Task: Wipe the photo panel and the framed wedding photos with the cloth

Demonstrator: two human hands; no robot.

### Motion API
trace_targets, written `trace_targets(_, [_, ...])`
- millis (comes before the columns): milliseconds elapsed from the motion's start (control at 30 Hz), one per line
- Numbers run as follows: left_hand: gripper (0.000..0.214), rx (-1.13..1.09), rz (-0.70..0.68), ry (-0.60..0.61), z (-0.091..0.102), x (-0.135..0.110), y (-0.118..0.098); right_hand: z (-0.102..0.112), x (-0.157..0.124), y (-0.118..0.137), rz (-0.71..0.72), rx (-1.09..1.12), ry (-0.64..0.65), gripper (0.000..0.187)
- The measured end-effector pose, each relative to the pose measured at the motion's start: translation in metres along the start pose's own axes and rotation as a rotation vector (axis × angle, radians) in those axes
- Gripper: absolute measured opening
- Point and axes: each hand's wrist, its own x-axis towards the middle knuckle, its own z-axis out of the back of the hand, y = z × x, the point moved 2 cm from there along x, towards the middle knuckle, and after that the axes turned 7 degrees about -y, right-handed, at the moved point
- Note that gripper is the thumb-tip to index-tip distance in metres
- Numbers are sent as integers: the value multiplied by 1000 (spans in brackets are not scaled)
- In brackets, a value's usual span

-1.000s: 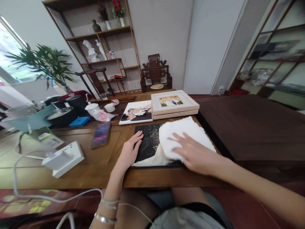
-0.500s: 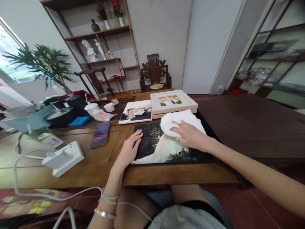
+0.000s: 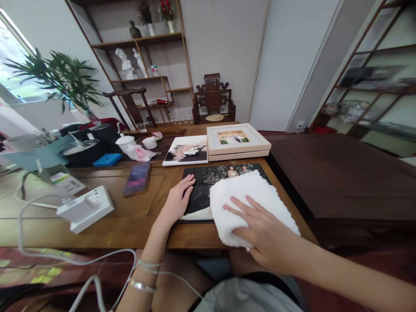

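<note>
A dark photo panel (image 3: 198,190) lies flat near the table's front edge, its picture showing two people and a pale trailing dress. My left hand (image 3: 177,200) rests on the panel's left edge with fingers stretched out, holding nothing. Under my right hand (image 3: 260,225) is a fluffy white towel (image 3: 248,193), held with the fingers spread over its top and the thumb at its near side. The towel hides much of the panel's right half and hangs slightly over the front edge of the table.
Behind the panel lie a white-edged photo print (image 3: 186,150) and stacked pale wooden frames (image 3: 238,141). Toward the left are a white power strip (image 3: 92,210) with a cable, a blue box (image 3: 107,160) and a white teapot (image 3: 126,145). A brown table (image 3: 341,173) stands right.
My right hand has drawn the towel from the panel's far right part toward me, to its front edge. The two people in the picture now show. My left hand stays in place.
</note>
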Motion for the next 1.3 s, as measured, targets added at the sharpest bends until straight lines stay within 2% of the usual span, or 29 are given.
trace_targets(133, [35, -1, -6, -8, 1, 0, 0, 4, 5, -13, -5, 15, -46, 48])
trace_targets(367, [33, -17, -12, -15, 2, -1, -2, 9, 54, -69, -72, -127, -102, 44])
trace_targets(500, [33, -27, 3, -32, 2, -2, -2, 9, 73, -88, -102, -131, -119, 44])
trace_targets(633, [35, -14, 12, -28, 2, -2, -1, 7, 66, -78, -87, -130, -111, 45])
trace_targets(833, [38, -10, 11, -26, 2, -2, -2, -3, 22, -10, 41, -30, -54, 44])
trace_targets(933, [37, -7, -1, -23, 1, -2, -2, -3, 12, 8, 87, 38, -34, 41])
trace_targets(1033, [36, -6, -3, -21, 1, -2, -1, 2, 21, -1, 75, 74, -25, 46])
trace_targets(1300, [37, -1, 7, -13, 2, -1, -3, 6, 86, -63, -11, -78, -87, 47])
